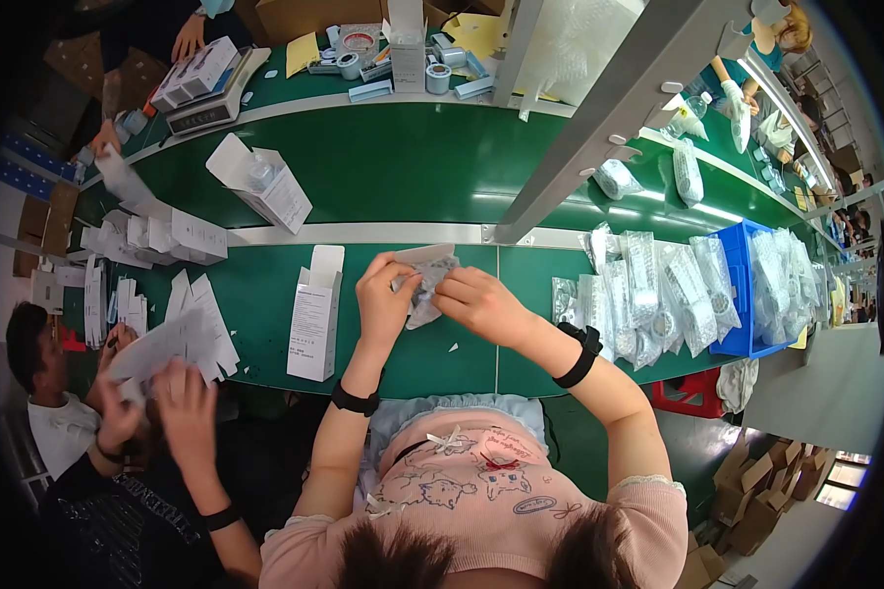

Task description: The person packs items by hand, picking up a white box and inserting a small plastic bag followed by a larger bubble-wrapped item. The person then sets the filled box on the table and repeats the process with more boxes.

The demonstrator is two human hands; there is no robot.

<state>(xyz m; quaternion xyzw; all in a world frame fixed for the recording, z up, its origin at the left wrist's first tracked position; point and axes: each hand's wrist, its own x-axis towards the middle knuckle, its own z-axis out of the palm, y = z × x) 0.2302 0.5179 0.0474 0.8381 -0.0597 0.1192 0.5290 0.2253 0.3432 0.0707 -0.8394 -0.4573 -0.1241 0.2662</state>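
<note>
Above the green bench, my left hand (pixel 388 293) and my right hand (pixel 483 302) have their fingers bent round a small white carton (pixel 427 252) with a raised flap. A crinkled clear-plastic-wrapped item (pixel 426 287) shows at its opening between my fingers; what is inside the wrap I cannot make out. Both hands are closed, the left at the near left side, the right pinching the right side. To the left of my hands, a tall white printed carton (pixel 313 314) lies on the bench with its end flap up.
Many bubble-wrapped packs (pixel 643 294) lie at right, against a blue bin (pixel 746 285). An open carton (pixel 261 184) stands on the green conveyor (pixel 383 167). A grey metal post (pixel 599 128) rises ahead. At left, a co-worker's hands (pixel 182 402) hold a blurred white sheet (pixel 167 348).
</note>
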